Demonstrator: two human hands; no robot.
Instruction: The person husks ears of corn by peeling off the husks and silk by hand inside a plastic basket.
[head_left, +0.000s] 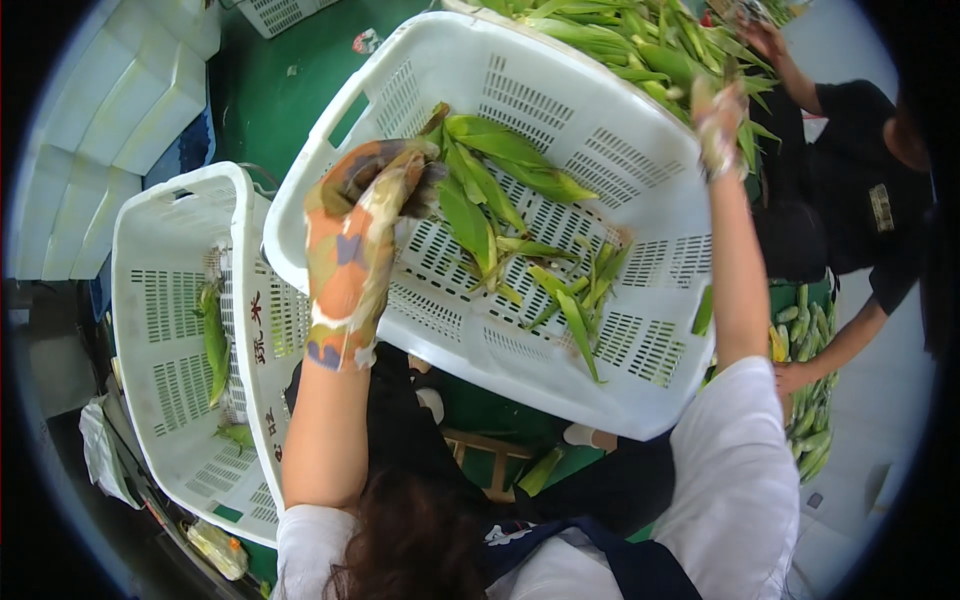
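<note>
My left hand (360, 217), in a patterned glove, is closed on the silk end of a green corn husk bundle (469, 195), over a white plastic crate (652, 259). My right hand (721, 127), blurred, is at the crate's far right rim, beside a heap of green corn ears (645, 45); whether it grips one is unclear. Loose green husk leaves (577, 292) lie on the slotted crate floor.
A second white crate (244, 217) at the left holds a husked ear (215, 337). White foam boxes (112, 97) are stacked at upper left. A co-worker (847, 172) sits at the right, near bagged green vegetables (814, 405). A wooden stool (499, 465) is below.
</note>
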